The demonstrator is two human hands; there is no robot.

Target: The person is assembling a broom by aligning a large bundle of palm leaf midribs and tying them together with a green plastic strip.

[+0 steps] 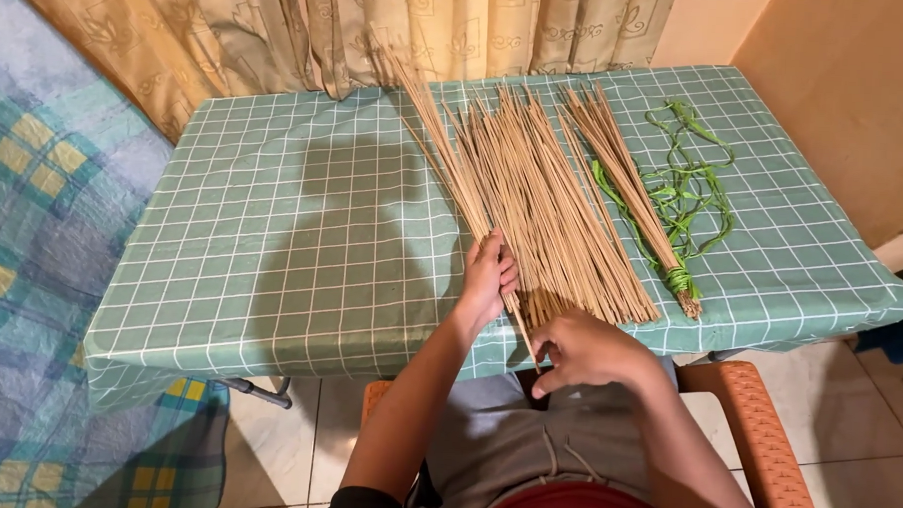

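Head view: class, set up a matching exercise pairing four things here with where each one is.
Things:
1. loose sticks
2. tied stick bundle
3. green strips
4. curtain

Places:
A. hanging behind the table
B. far right on the cloth, in loops
C. fanned out mid-table, under both hands
D. between the loose pile and the loops, bound at its near end

Pairs: 1-C, 2-D, 3-B, 4-A

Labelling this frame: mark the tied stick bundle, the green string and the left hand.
tied stick bundle (629,185), head view, middle of the sticks
green string (696,192), head view, loose tangle
left hand (488,278), head view, back of hand
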